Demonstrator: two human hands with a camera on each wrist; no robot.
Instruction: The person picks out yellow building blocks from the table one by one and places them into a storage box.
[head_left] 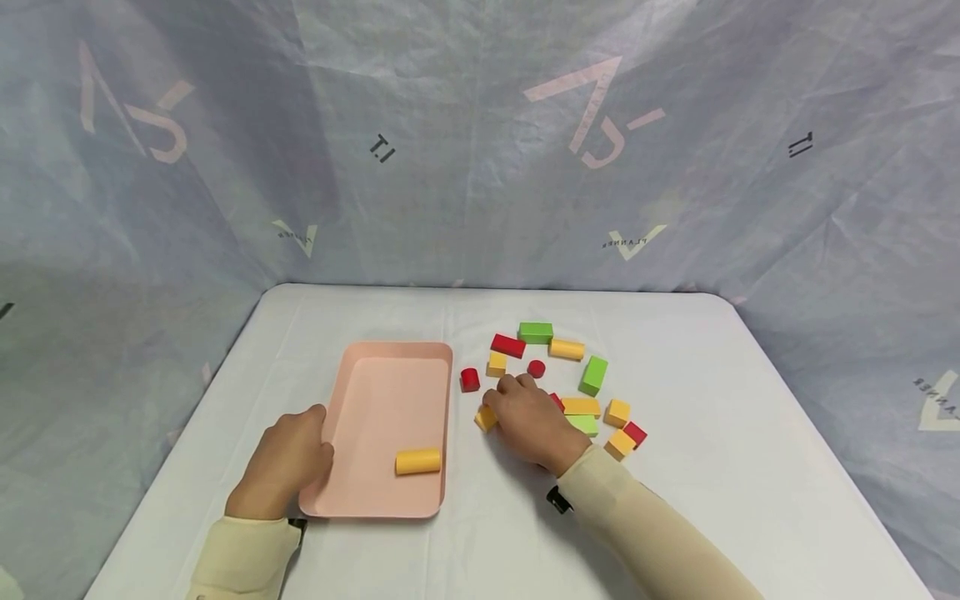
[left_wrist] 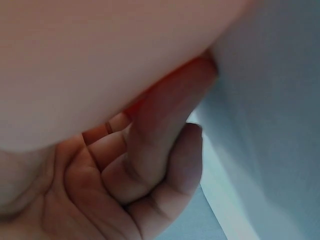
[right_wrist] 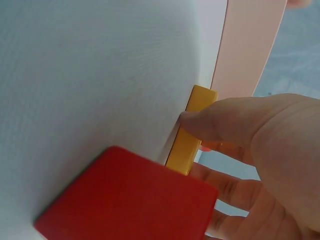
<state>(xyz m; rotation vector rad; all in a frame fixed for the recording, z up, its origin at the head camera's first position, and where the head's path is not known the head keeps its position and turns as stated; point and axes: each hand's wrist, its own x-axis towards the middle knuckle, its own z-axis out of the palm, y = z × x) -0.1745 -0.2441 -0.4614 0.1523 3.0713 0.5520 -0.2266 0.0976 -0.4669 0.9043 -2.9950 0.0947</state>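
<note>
My left hand (head_left: 285,454) grips the left rim of a pink tray (head_left: 382,400); in the left wrist view its fingers curl beneath the tray wall (left_wrist: 100,75). Inside the tray, near its front right corner, lies a yellow cylinder (head_left: 417,462). To the right of the tray, my right hand (head_left: 534,423) pinches a yellow block (head_left: 486,418) on the table, thumb on one side and fingers on the other in the right wrist view. A large red block (right_wrist: 130,200) shows close to that camera and partly covers the yellow block's near end.
Several loose blocks surround the right hand: a red cylinder (head_left: 469,380), a yellow cube (head_left: 497,364), a green block (head_left: 536,333), another green block (head_left: 593,376) and a yellow cube (head_left: 618,413). A printed grey cloth (head_left: 465,192) hangs behind the white table (head_left: 750,467).
</note>
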